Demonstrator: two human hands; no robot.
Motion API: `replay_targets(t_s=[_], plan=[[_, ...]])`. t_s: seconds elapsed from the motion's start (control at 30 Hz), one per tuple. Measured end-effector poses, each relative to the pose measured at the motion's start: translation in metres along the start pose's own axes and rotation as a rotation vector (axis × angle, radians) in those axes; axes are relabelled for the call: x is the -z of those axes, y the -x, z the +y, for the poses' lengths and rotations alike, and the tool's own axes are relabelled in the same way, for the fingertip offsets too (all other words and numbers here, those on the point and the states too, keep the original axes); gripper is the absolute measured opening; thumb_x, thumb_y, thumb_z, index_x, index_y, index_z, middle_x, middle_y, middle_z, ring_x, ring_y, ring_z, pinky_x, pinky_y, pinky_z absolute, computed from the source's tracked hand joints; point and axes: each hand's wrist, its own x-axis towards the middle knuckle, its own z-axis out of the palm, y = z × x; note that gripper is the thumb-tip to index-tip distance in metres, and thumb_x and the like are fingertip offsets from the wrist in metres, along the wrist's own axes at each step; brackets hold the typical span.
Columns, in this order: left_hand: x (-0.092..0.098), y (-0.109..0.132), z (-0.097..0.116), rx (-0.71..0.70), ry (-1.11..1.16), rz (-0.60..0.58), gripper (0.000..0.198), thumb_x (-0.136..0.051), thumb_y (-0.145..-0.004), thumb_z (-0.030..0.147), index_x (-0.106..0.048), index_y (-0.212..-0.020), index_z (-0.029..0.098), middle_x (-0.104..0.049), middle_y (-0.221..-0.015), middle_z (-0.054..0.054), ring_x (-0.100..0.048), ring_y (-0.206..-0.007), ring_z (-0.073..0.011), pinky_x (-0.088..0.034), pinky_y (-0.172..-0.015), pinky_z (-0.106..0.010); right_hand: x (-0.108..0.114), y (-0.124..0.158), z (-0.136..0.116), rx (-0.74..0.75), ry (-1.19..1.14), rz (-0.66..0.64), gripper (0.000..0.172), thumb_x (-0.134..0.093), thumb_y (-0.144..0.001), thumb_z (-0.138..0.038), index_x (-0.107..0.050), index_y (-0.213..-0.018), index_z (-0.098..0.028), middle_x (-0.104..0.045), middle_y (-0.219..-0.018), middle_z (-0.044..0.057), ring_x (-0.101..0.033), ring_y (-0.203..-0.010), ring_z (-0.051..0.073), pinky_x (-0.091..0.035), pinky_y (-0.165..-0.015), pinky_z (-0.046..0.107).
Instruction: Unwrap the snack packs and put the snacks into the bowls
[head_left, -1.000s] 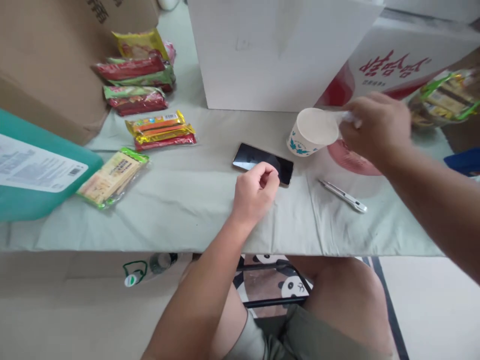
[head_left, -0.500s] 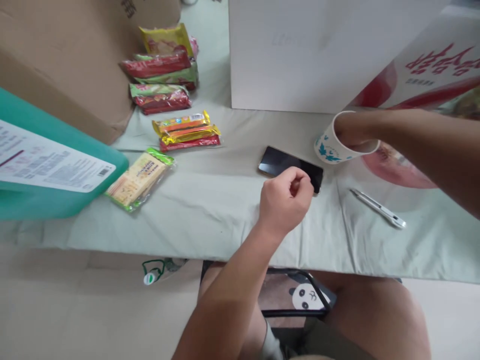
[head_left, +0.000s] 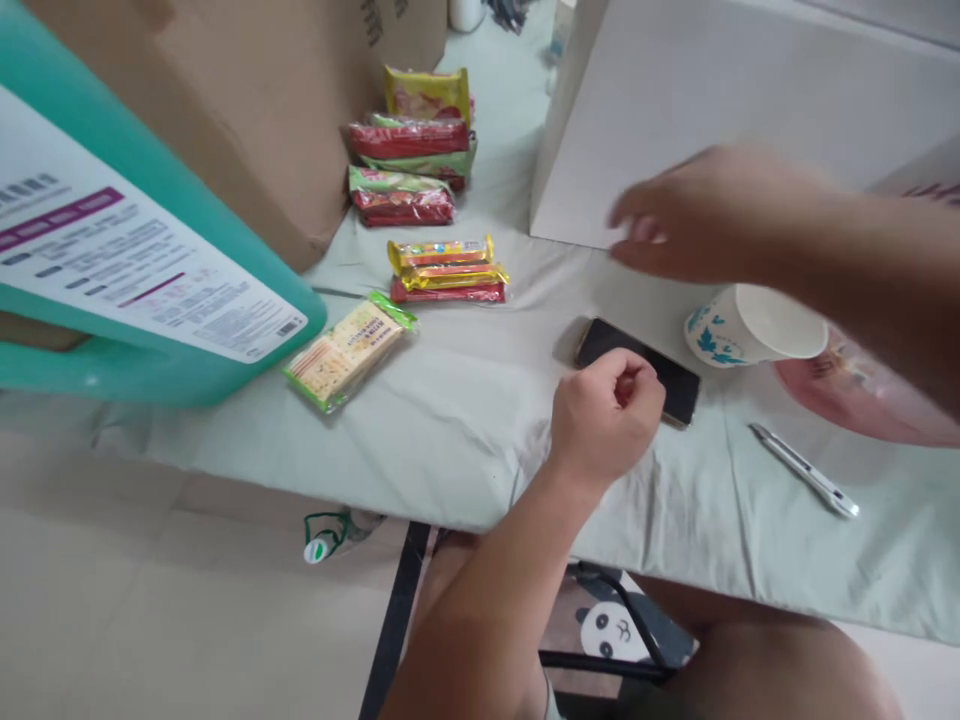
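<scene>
My left hand (head_left: 606, 412) is curled closed just above the near edge of a dark phone (head_left: 679, 385) lying on the cloth. Whatever its fingers enclose, if anything, is hidden. Up and to the right, my right hand (head_left: 701, 215) hovers over the table in front of the white box (head_left: 645, 110), blurred by motion. Its fingers point left, and I cannot make out whether they hold something. A white paper cup (head_left: 721, 330) with blue leaf prints stands tilted below my right forearm. A white pen-like tool (head_left: 804, 470) lies nearer the table edge.
Several wrapped snacks (head_left: 409, 195) lie in rows beside a cardboard box (head_left: 247, 130). Closer are yellow and red snack bars (head_left: 450, 272) and a cracker pack (head_left: 349, 352). A large green jug (head_left: 285, 300) stands left. A pink packet (head_left: 877, 390) lies right of the cup.
My right hand has come out of the paper cup and moved up and left. My left hand stays closed by the phone. The view has shifted, so the table things appear farther right.
</scene>
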Motion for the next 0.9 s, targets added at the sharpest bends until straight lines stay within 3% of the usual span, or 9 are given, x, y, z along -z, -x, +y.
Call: replay_targets(t_s=[0.07,0.1,0.17,0.27,0.43,0.63,0.7,0.77,0.9], plan=[[0.005,-0.001,0.001,0.039,0.004,0.023,0.008,-0.060,-0.084,0.024,-0.060,-0.076,0.024,-0.057,-0.061,0.003,-0.052,-0.059,-0.0138,-0.040,-0.059,-0.029,-0.025,-0.005,-0.065,0.232,-0.023,-0.264,0.027,-0.087,-0.071,-0.042,-0.073,-0.076,-0.019,-0.079,-0.092,-0.004,-0.072,-0.099,0.015,-0.047,-0.081,0.031],[0.008,-0.001,0.002,0.056,0.002,0.024,0.008,-0.061,-0.083,0.024,-0.060,-0.076,0.024,-0.058,-0.062,0.002,-0.052,-0.060,-0.0147,-0.039,-0.059,-0.029,-0.040,-0.008,-0.093,0.297,-0.073,-0.283,0.030,-0.091,-0.066,-0.038,-0.074,-0.083,-0.021,-0.078,-0.103,-0.004,-0.071,-0.105,0.017,-0.050,-0.084,0.028],[0.013,0.000,0.003,0.071,-0.014,0.010,0.010,-0.062,-0.083,0.024,-0.058,-0.074,0.024,-0.058,-0.062,0.002,-0.051,-0.060,-0.0156,-0.038,-0.058,-0.030,-0.073,-0.016,-0.131,0.366,-0.154,-0.297,0.024,-0.079,-0.082,-0.041,-0.072,-0.091,-0.019,-0.074,-0.107,-0.002,-0.071,-0.109,0.018,-0.051,-0.088,0.027],[0.022,0.000,0.003,0.061,-0.052,0.032,0.015,-0.061,-0.083,0.023,-0.054,-0.070,0.024,-0.056,-0.062,0.001,-0.049,-0.059,-0.0157,-0.036,-0.059,-0.031,-0.113,-0.029,-0.146,0.435,-0.126,-0.356,0.031,-0.069,-0.089,-0.045,-0.070,-0.104,-0.018,-0.071,-0.102,-0.001,-0.071,-0.106,0.019,-0.050,-0.092,0.031],[0.037,-0.006,0.005,0.040,0.000,0.100,0.013,-0.061,-0.084,0.022,-0.057,-0.072,0.024,-0.057,-0.062,0.002,-0.049,-0.061,-0.0146,-0.038,-0.059,-0.030,-0.127,-0.021,-0.121,0.489,-0.073,-0.308,0.058,-0.090,-0.063,-0.031,-0.064,-0.115,-0.027,-0.073,-0.103,0.002,-0.070,-0.096,0.025,-0.051,-0.080,0.031],[0.038,-0.005,0.012,-0.094,0.105,0.220,0.016,-0.057,-0.087,0.021,-0.053,-0.071,0.023,-0.053,-0.059,0.004,-0.048,-0.056,-0.0113,-0.041,-0.060,-0.028,-0.084,0.026,-0.070,0.277,-0.162,-0.226,0.073,-0.087,-0.060,-0.035,-0.057,-0.127,-0.029,-0.066,-0.083,-0.003,-0.061,-0.069,0.018,-0.044,-0.063,0.029],[0.037,-0.003,0.014,-0.129,0.107,0.227,0.018,-0.057,-0.088,0.022,-0.052,-0.071,0.023,-0.049,-0.057,0.005,-0.045,-0.054,-0.0107,-0.041,-0.059,-0.027,-0.067,0.059,-0.046,0.100,-0.384,-0.091,0.073,-0.080,-0.070,-0.040,-0.050,-0.135,-0.028,-0.063,-0.077,-0.003,-0.055,-0.059,0.015,-0.043,-0.060,0.031],[0.037,-0.002,0.013,-0.111,0.078,0.195,0.019,-0.056,-0.090,0.024,-0.052,-0.071,0.023,-0.047,-0.056,0.005,-0.044,-0.054,-0.0109,-0.040,-0.058,-0.027,-0.053,0.103,-0.020,-0.081,-0.719,0.041,0.046,-0.061,-0.085,-0.048,-0.054,-0.126,-0.029,-0.064,-0.076,0.000,-0.054,-0.052,0.016,-0.045,-0.056,0.035],[0.030,-0.003,0.010,-0.025,0.045,0.020,0.022,-0.059,-0.092,0.030,-0.054,-0.072,0.022,-0.053,-0.059,0.004,-0.050,-0.058,-0.0112,-0.042,-0.058,-0.025,-0.039,0.201,0.019,-0.272,-1.056,0.041,0.041,-0.032,-0.097,-0.052,-0.068,-0.109,-0.037,-0.066,-0.083,0.007,-0.070,-0.070,0.026,-0.057,-0.060,0.045]])
